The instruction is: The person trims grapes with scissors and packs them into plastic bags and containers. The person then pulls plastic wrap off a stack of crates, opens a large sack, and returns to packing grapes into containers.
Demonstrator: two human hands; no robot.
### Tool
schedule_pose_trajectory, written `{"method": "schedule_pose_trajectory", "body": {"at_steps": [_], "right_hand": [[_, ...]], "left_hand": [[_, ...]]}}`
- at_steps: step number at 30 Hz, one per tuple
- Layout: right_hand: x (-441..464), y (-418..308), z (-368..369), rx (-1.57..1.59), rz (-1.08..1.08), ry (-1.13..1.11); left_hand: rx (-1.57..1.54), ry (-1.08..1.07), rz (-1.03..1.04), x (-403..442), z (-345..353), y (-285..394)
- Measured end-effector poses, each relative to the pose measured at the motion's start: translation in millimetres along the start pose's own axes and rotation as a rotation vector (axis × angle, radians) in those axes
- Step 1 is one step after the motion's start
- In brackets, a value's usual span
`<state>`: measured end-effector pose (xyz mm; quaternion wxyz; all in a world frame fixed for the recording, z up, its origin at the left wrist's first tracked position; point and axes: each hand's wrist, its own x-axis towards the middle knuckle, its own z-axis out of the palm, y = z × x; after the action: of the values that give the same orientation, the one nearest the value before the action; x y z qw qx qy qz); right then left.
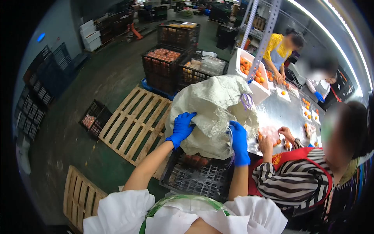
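Note:
A large pale woven sack (208, 101) is held up in front of me, its wrinkled mouth facing me. My left hand (181, 129), in a blue glove, is closed on the sack's left side. On the other side, my right hand (239, 142), also blue-gloved, grips the sack's edge near some purple string. More purple string (246, 101) hangs at the sack's upper right. Beneath the sack stands a black plastic crate (194, 177) with a slotted bottom; something reddish lies at its far end, partly hidden by the sack.
Wooden pallets (134, 124) lie on the floor to the left, beside a small black crate (95, 117). Stacked crates of fruit (161, 60) stand ahead. At right, co-workers handle orange fruit at a metal table (278, 113), with a white foam box (251, 74) of oranges.

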<state>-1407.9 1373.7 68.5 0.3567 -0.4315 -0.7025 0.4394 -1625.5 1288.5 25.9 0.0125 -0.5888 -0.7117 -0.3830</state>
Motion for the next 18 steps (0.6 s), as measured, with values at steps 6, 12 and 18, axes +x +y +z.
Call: {"method": "schedule_pose_trajectory", "body": {"at_steps": [6,12,18], "right_hand": [[-106,-97,5,0.226,-0.485,0.595],[-180,-101,88,0.330,-0.696,-0.009],[-262,-91,163,0.427,-0.219,-0.912]], "left_hand": [[0.056,0.266,-0.100,-68,-37,39],[-0.069,0.253,-0.502,-268,-37,48],[0.135,0.391,-0.983,-477,-70,91]]}}
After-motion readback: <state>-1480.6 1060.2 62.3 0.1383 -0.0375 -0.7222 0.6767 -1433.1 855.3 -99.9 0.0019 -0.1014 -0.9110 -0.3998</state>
